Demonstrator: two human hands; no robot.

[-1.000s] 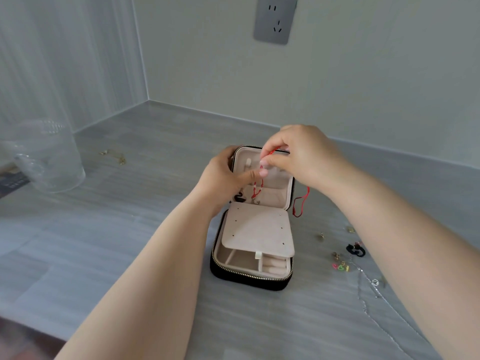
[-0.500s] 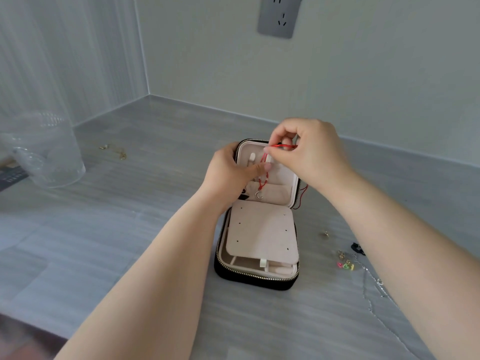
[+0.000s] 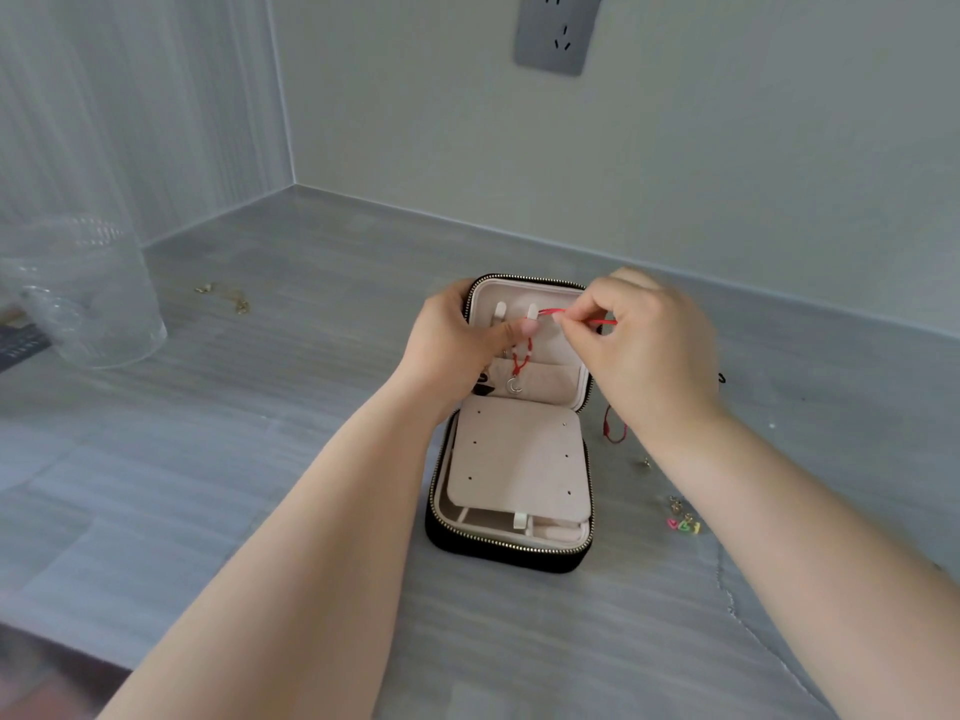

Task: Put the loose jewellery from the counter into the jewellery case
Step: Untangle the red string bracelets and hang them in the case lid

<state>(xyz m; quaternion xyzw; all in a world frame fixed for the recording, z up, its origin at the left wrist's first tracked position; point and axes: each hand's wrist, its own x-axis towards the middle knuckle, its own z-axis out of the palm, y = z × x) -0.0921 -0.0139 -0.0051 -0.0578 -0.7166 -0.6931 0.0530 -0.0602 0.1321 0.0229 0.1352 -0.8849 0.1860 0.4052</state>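
Note:
The black jewellery case (image 3: 506,550) with a gold zip and pale pink lining stands open on the grey counter, lid upright. A red cord necklace (image 3: 521,362) with a small silver pendant hangs inside the lid near the white hooks. My left hand (image 3: 452,340) grips the lid's left edge, its thumb pressing the cord against the lining. My right hand (image 3: 644,345) pinches the cord's upper end at the lid's top right. The cord's loose tail (image 3: 613,431) dangles right of the case.
Bright coloured charms (image 3: 684,525), a small gold piece (image 3: 644,463) and a thin silver chain (image 3: 727,595) lie on the counter to the right. A gold chain (image 3: 228,296) lies far left, near a clear plastic cup (image 3: 78,293). A wall socket (image 3: 557,31) is above.
My right hand has drawn the red cord's end up and to the right across the lid. The pendant now hangs lower in the lid. The view has moved closer and tilted down.

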